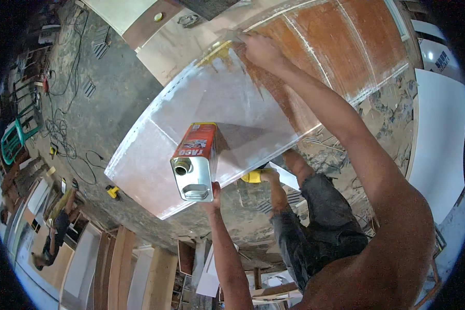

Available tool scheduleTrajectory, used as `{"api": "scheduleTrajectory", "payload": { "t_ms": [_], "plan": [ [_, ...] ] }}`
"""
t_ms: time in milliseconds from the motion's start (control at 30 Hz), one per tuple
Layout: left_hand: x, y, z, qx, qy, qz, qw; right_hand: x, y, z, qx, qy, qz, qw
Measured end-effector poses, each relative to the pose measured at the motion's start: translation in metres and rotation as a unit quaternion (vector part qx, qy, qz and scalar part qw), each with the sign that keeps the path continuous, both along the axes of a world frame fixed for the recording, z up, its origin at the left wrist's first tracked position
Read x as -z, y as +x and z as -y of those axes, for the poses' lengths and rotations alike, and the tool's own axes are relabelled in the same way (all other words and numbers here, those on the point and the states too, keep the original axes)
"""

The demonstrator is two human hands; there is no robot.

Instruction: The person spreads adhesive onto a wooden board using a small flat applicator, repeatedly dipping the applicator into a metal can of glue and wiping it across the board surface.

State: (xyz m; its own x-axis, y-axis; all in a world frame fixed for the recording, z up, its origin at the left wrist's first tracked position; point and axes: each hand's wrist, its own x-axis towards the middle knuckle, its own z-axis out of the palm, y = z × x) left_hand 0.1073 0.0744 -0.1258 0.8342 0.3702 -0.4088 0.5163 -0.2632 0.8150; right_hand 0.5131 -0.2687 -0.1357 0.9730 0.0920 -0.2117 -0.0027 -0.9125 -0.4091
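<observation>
A large curved panel (217, 98) lies in front of me, its left part coated pale and its right part bare reddish-brown. On the panel's near side is a rectangular metal can (196, 165) with a red and yellow label and an uncapped spout. My left hand (212, 204) grips its near right side; the can partly hides the fingers. At the panel's far edge, my right hand (264, 52) is closed on a thin, flat greyish piece (234, 35), mostly covered by the fingers. The piece touches a yellowish-brown smear (217, 54) beside the pale coating.
A pale board (163, 54) adjoins the panel's far edge. Cables (59, 129), a yellow power tool (112, 191) and a green plastic chair (18, 135) are on the left. Planks (120, 263) stand lower left, near another person (59, 230). A white sheet (439, 144) leans right.
</observation>
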Motion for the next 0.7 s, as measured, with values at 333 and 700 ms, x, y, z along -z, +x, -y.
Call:
{"api": "scheduleTrajectory", "payload": {
  "t_ms": [333, 700],
  "plan": [
    [-0.026, 0.032, 0.024, -0.107, -0.072, 0.033, 0.991, 0.029, -0.006, -0.059, -0.235, -0.032, 0.027, 0.971],
    [-0.025, 0.039, 0.032, -0.043, -0.003, 0.159, 0.986, 0.032, -0.183, 0.031, -0.319, -0.103, -0.009, 0.942]
  ]
}}
